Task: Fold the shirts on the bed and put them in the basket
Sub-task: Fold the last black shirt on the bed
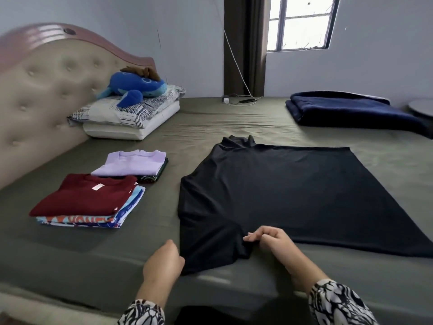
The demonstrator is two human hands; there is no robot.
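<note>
A black shirt [281, 191] lies spread flat on the olive bed sheet [210, 118], its collar to the left and its hem to the right. My left hand [164, 261] pinches the edge of the near sleeve. My right hand [269, 240] grips the same sleeve close to the shirt's body. To the left stand two piles of folded shirts: a maroon shirt [86, 195] tops the near pile, a lilac shirt [133, 163] tops the far one. No basket is in view.
A padded headboard [39, 97] bounds the left side. Two pillows [131, 116] with a blue plush toy [138, 86] lie at the back left. A folded navy blanket [351, 111] sits back right. A charger and phone [243, 100] lie by the wall.
</note>
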